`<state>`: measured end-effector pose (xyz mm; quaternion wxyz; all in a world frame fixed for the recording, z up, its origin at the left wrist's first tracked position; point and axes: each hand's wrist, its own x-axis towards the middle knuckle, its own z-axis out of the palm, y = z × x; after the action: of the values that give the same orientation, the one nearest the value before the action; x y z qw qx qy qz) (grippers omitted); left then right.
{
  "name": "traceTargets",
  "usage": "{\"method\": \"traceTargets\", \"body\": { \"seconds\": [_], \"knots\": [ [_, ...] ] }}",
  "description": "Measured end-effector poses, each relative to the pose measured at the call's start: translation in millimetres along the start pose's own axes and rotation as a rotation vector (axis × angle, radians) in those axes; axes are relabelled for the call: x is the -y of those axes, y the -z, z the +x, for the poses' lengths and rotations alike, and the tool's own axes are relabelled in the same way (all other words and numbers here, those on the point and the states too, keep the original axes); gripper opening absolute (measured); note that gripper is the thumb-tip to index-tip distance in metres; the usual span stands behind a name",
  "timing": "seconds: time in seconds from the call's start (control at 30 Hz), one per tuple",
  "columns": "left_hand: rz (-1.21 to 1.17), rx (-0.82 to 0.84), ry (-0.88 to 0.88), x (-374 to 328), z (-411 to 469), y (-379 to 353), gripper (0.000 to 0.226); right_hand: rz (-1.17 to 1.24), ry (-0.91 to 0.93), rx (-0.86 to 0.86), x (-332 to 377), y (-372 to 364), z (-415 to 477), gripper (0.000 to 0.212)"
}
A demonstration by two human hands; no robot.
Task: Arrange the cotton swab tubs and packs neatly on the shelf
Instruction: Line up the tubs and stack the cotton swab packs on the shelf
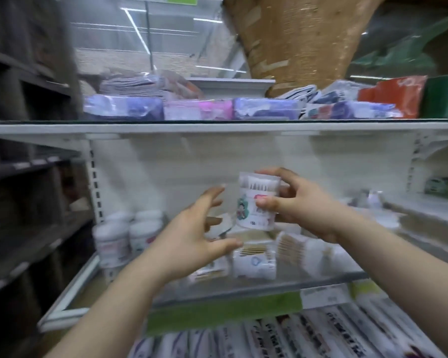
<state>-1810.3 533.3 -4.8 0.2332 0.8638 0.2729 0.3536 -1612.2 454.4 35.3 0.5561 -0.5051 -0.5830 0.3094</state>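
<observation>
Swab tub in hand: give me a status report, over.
Right hand grips clear swab tub, upright, held above the shelf. Left hand open beside it, holding nothing. Loose packs jumbled right below.

Both forearms reach forward, the right hand (295,205) curling thumb and fingers round a clear round plastic cotton-swab tub (247,202), the left hand (199,236) spread-fingered just left.

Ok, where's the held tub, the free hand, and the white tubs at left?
held tub (246,211): head view, its printed label.
left hand (192,241): head view, its back.
white tubs at left (111,239): head view, front tub's side.
</observation>
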Motion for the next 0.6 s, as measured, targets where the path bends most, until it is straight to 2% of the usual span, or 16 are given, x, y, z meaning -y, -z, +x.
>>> {"method": "traceTargets", "body": {
  "seconds": [0.1, 0.2, 0.43, 0.6],
  "knots": [
    [-0.101, -0.029, -0.003, 1, -13, 13, 0.107, 0.084, 0.029, 0.094, -5, -43, 11, 0.042],
    [-0.181, -0.108, 0.047, 9, -27, 29, 0.101, 0.251, -0.012, 0.124, -10, -70, 19, 0.027],
    [-0.295, -0.115, 0.12, 20, -46, 44, 0.099, 0.242, -0.035, 0.243, -20, -91, 32, 0.043],
    [-0.212, -0.16, 0.108, 29, -43, 49, 0.107, 0.115, 0.028, 0.245, -9, -101, 42, 0.054]
  ]
}}
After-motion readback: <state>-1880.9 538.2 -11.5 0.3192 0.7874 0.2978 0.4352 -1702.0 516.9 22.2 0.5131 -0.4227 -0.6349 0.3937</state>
